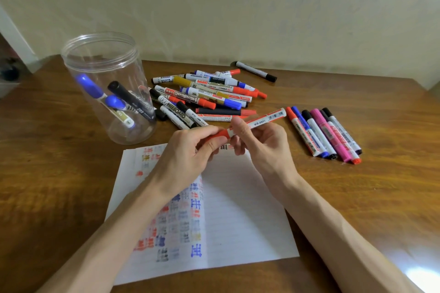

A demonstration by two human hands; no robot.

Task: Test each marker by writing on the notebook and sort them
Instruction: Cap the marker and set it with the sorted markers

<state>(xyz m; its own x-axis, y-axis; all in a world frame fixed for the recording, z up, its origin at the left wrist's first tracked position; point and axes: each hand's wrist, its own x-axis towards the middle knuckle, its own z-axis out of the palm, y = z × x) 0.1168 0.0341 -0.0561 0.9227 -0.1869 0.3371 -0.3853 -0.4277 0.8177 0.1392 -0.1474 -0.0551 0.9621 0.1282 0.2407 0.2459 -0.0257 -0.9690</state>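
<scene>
The notebook (238, 209) already carries many red, blue and dark test marks, mostly on its left half. Above its far edge both hands hold a red marker (259, 122): the left hand (188, 150) grips the cap end and the right hand (264, 143) pinches the white barrel. Sorting looks partly done. Several markers lie in a row (326, 135) at right, and a few lean inside the jar (104, 54) at left. The untested pile (204, 95) beyond is large, and a black marker (256, 71) lies alone near the wall.
</scene>
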